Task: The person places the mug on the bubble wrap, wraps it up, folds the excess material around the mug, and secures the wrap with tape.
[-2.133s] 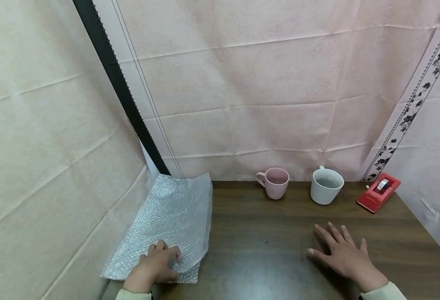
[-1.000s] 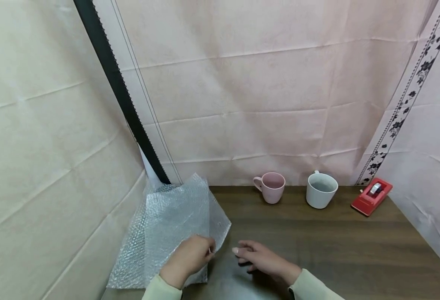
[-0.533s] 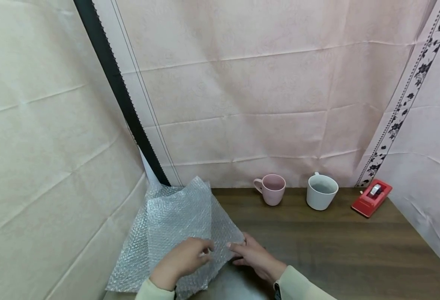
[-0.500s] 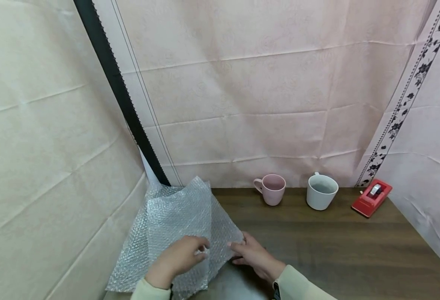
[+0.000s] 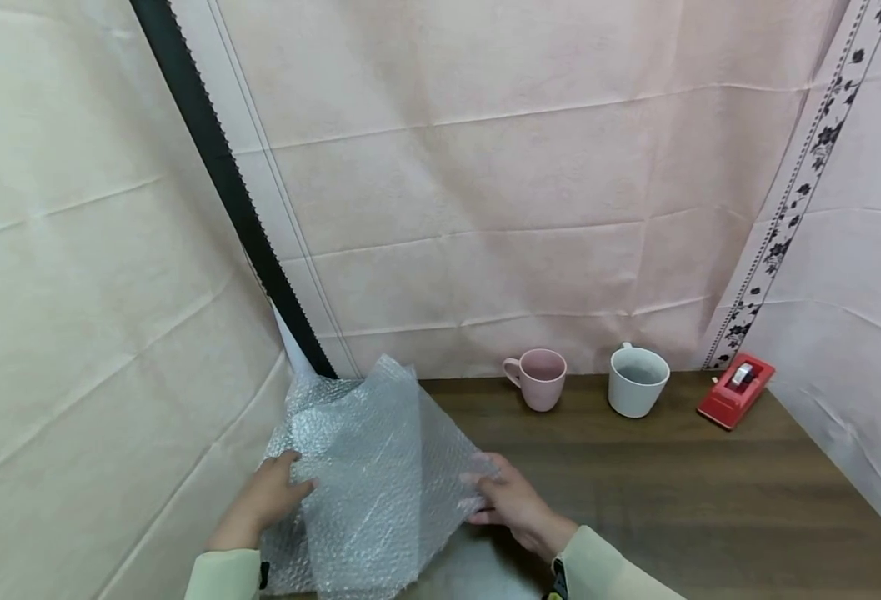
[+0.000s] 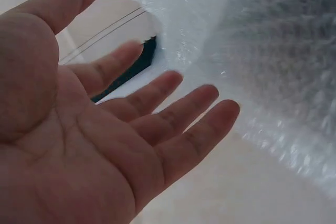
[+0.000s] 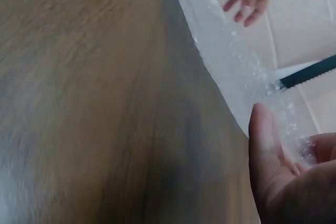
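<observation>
A translucent sheet of bubble wrap [image 5: 368, 492] lies at the left of the table, its right part lifted toward my right hand [image 5: 518, 504]. That hand pinches the sheet's right corner between thumb and fingers; the right wrist view shows the thumb [image 7: 265, 132] on one side of the bubble wrap [image 7: 231, 59]. By the sheet's left side is my left hand [image 5: 263, 500]. Its fingers are spread and hold nothing in the left wrist view, where the palm [image 6: 89, 145] faces the camera and bubble wrap [image 6: 262, 77] hangs just beyond the fingertips. Whether they touch it, I cannot tell.
Along the back of the wooden table [image 5: 635, 492] stand a pink mug [image 5: 541, 382] and a white mug [image 5: 638, 383]. Right of them lies a red tape dispenser [image 5: 736, 392]. Cloth-covered walls [image 5: 523, 208] enclose the left, back and right.
My right hand came left from the open table and took the sheet's corner. My left hand left the sheet's middle and moved to its left side. The sheet has been pulled rightward.
</observation>
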The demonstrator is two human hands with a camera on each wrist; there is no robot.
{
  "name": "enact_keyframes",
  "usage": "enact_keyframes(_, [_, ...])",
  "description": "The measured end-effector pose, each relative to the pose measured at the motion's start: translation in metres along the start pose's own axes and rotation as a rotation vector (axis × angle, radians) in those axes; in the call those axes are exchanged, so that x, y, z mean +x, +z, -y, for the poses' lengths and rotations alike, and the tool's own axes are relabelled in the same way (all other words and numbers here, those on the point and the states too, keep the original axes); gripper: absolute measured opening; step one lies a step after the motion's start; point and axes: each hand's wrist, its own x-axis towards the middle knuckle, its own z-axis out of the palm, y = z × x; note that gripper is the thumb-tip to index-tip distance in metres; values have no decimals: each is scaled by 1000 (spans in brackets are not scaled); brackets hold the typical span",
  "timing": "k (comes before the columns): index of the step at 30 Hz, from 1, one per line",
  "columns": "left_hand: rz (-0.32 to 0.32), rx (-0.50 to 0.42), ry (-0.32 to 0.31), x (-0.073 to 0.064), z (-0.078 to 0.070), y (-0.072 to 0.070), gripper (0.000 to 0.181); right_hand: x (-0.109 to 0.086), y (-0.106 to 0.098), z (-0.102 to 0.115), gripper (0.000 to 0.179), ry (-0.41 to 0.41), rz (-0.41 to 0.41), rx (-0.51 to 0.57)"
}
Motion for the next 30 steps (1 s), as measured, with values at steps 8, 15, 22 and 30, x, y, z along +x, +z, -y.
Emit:
enact_keyframes(8, [45, -63, -71, 7, 12, 7, 89, -16, -39, 12, 60, 3, 122, 47])
enact_keyframes(15, [76, -74, -54, 7, 16, 16, 89, -29, -83, 20, 68, 55, 109, 48])
enact_keyframes(22, [114, -114, -21, 4, 4, 20, 73, -37, -118, 27, 71, 64, 136, 13])
enact_keyframes(30, [147, -185, 7, 5, -12, 30, 64, -42, -144, 27, 71, 88, 129, -22])
